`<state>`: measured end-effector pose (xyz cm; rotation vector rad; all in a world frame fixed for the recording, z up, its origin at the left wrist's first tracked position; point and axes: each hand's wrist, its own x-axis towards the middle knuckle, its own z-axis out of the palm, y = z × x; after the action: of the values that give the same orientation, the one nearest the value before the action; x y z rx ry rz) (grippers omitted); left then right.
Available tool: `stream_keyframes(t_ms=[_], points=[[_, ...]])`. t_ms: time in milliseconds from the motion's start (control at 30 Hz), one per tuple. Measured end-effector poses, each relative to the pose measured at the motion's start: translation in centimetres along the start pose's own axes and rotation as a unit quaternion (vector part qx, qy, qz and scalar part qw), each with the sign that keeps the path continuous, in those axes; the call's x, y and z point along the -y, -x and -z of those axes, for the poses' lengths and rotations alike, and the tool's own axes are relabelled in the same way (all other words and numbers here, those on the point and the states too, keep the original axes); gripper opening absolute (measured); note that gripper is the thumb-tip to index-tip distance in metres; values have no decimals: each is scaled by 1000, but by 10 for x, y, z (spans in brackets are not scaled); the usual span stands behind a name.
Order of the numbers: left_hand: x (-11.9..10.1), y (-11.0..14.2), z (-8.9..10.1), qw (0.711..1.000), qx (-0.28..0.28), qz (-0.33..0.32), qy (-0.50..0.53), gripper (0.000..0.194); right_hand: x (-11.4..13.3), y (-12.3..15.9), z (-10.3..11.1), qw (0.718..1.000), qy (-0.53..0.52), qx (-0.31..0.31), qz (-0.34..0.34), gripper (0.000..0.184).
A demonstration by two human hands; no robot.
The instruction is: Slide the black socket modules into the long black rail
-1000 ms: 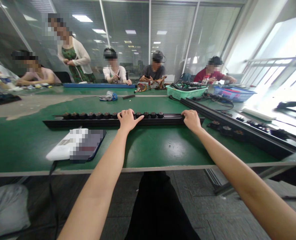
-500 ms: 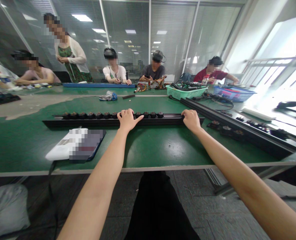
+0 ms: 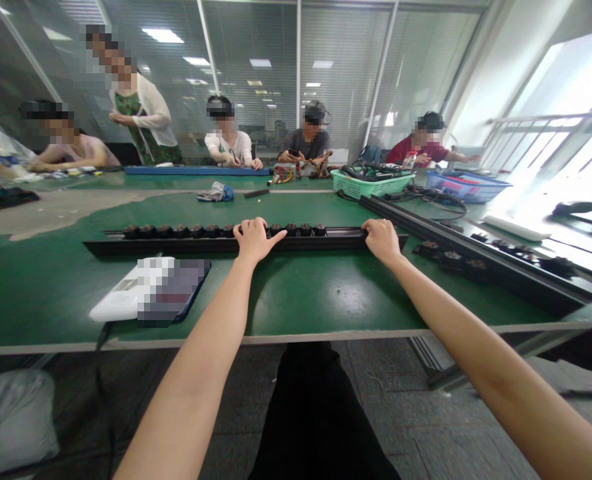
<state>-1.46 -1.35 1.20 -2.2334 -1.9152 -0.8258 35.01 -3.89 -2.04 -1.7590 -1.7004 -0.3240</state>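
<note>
A long black rail [image 3: 201, 249] lies across the green table in front of me. Several small round black parts [image 3: 212, 231] stand in a row along its top. Over the middle of this row, my left hand [image 3: 256, 240] has its fingers curled onto the rail, its thumb out to the right; the parts under the palm are hidden. At the rail's right end, my right hand [image 3: 381, 240] is closed, fingertips bent over the top edge. Between the hands, a few of the round parts [image 3: 305, 229] show, then a stretch of bare rail.
A second black rail [image 3: 481, 260] slants along the right, with loose black parts [image 3: 451, 259] beside it. A white device and a phone [image 3: 176, 290] lie near left. Behind are a green basket [image 3: 373, 185], a blue basket [image 3: 469, 188] and a crumpled cloth [image 3: 216, 193]. Co-workers occupy the far side.
Both hands keep their places on the rail, and the rail stays put. Across the table, the standing person's hands have shifted slightly.
</note>
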Motion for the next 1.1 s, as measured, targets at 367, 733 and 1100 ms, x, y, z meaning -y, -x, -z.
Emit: stream_keyframes(t_ms=[367,733,1100], points=[[0,0,1,1000,1,1,3,48,1,0,-1,1000,-8,1,-8,44],[0,0,1,1000,0,0,2,48,4,1,-2,1000,-1,-1,-20,43],[0,0,0,1000,0,2,5,47,-4,-2,-4,1000,7,5,-16,41]])
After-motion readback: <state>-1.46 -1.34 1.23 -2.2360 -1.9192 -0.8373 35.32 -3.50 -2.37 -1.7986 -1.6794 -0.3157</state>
